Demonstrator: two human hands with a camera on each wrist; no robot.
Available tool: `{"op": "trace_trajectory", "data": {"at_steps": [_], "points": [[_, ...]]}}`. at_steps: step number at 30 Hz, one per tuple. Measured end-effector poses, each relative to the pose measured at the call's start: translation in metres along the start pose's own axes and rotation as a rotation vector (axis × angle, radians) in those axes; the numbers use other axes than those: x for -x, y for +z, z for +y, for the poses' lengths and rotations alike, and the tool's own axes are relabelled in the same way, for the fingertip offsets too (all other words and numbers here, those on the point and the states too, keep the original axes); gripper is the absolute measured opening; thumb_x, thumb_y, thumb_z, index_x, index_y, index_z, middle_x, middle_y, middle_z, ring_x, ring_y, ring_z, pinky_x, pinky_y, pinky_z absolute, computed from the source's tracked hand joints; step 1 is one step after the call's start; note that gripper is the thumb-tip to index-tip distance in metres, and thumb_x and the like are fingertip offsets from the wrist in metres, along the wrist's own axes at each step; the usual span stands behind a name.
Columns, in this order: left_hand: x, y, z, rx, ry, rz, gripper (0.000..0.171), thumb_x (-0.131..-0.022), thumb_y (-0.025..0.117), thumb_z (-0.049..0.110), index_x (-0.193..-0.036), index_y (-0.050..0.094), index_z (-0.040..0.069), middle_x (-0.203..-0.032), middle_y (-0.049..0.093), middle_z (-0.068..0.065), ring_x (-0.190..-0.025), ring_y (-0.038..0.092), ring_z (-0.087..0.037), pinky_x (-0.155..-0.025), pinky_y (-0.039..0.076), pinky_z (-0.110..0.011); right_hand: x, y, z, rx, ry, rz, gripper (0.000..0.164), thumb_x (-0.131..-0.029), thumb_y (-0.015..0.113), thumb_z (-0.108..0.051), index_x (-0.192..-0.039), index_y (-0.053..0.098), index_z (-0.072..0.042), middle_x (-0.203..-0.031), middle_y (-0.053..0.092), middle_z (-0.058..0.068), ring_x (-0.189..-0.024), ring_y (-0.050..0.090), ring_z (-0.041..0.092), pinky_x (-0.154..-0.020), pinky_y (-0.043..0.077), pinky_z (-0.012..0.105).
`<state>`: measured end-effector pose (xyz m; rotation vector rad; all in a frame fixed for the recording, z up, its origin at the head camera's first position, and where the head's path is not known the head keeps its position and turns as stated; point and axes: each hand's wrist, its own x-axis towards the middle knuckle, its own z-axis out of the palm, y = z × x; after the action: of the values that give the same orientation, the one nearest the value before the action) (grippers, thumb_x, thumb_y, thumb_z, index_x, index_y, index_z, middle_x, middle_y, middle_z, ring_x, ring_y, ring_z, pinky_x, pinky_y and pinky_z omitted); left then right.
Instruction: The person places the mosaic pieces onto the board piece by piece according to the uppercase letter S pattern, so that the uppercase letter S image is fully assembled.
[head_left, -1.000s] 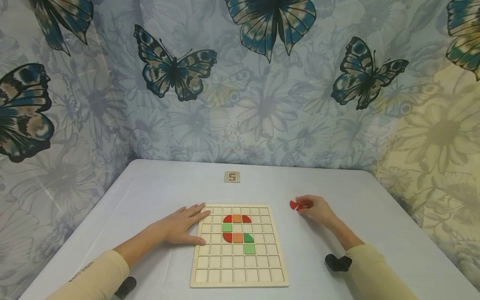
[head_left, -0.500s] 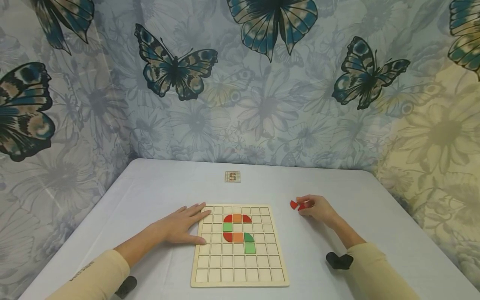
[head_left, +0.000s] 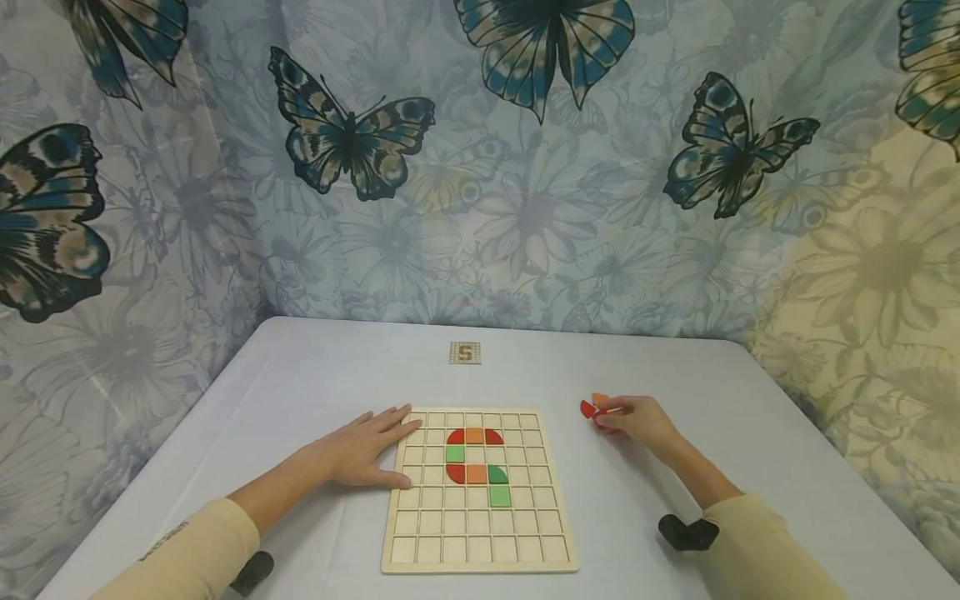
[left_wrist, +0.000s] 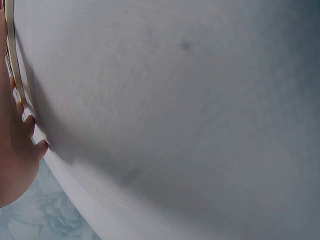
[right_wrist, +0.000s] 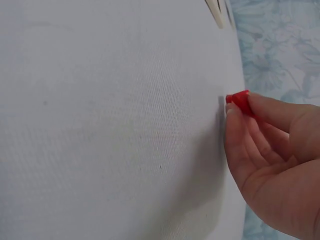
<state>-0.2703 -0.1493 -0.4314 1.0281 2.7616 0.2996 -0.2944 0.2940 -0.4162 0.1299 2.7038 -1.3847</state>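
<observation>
My left hand lies with spread, straight fingers on the left edge of the wooden grid board. Red, orange and green tiles sit in the board's cells, among them an orange square and a light green square. To the right of the board, my right hand pinches a red tile between thumb and fingers, low over the table. Right at the fingertips are a red quarter-round tile and an orange tile, partly covered by the fingers.
A small pattern card with an S-like figure lies behind the board. The white-covered table meets a butterfly-printed cloth backdrop at its far edge. A dark wrist device hangs below the right sleeve.
My right hand has turned and shifted slightly, its wrist moving right. An orange tile now shows beside the red ones at its fingertips. The left hand and the board stay put.
</observation>
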Motion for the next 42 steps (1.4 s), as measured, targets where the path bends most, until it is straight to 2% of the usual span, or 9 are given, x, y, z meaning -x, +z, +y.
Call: {"op": "trace_trajectory", "data": {"at_steps": [8,22,28,37,42], "points": [[-0.002,0.001,-0.002,-0.008,-0.003,0.002,0.095,-0.082,0.045,0.076,-0.152,0.026,0.016,-0.157,0.016,-0.011,-0.141,0.019,-0.033,-0.109,0.018,-0.054,0.013,0.002,-0.006,-0.184,0.022,-0.092,0.032,-0.089,0.067,-0.009,-0.114,0.061,0.010,-0.094,0.067,0.013,-0.076,0.067,0.018,-0.071,0.055,0.028],[-0.001,0.001,-0.002,-0.009,-0.003,-0.002,0.095,-0.081,0.046,0.076,-0.152,0.026,0.016,-0.157,0.016,-0.011,-0.141,0.018,-0.032,-0.109,0.018,-0.055,0.035,0.023,-0.014,-0.293,0.041,-0.214,0.033,-0.088,0.068,-0.009,-0.114,0.060,0.010,-0.095,0.068,0.012,-0.083,0.066,0.021,-0.075,0.055,0.031],[-0.001,0.001,-0.003,-0.011,0.001,0.000,0.095,-0.081,0.045,0.077,-0.152,0.026,0.017,-0.157,0.015,-0.010,-0.141,0.018,-0.032,-0.109,0.018,-0.054,0.044,0.031,-0.020,-0.318,0.067,-0.240,0.032,-0.087,0.069,-0.009,-0.112,0.061,0.009,-0.097,0.068,0.012,-0.084,0.066,0.021,-0.075,0.055,0.032],[-0.002,0.002,-0.003,-0.011,-0.006,-0.001,0.096,-0.080,0.045,0.078,-0.152,0.026,0.017,-0.157,0.016,-0.010,-0.141,0.018,-0.031,-0.109,0.018,-0.054,0.056,0.039,-0.023,-0.385,0.024,-0.358,0.032,-0.087,0.069,-0.006,-0.111,0.058,0.012,-0.096,0.069,0.015,-0.086,0.067,0.021,-0.077,0.054,0.033],[-0.002,0.002,-0.003,-0.016,-0.009,-0.005,0.096,-0.081,0.045,0.078,-0.153,0.026,0.017,-0.157,0.015,-0.010,-0.142,0.018,-0.031,-0.109,0.017,-0.054,0.059,0.044,-0.026,-0.397,0.053,-0.372,0.033,-0.086,0.070,-0.008,-0.111,0.058,0.010,-0.097,0.069,0.016,-0.085,0.067,0.022,-0.078,0.054,0.033]]}}
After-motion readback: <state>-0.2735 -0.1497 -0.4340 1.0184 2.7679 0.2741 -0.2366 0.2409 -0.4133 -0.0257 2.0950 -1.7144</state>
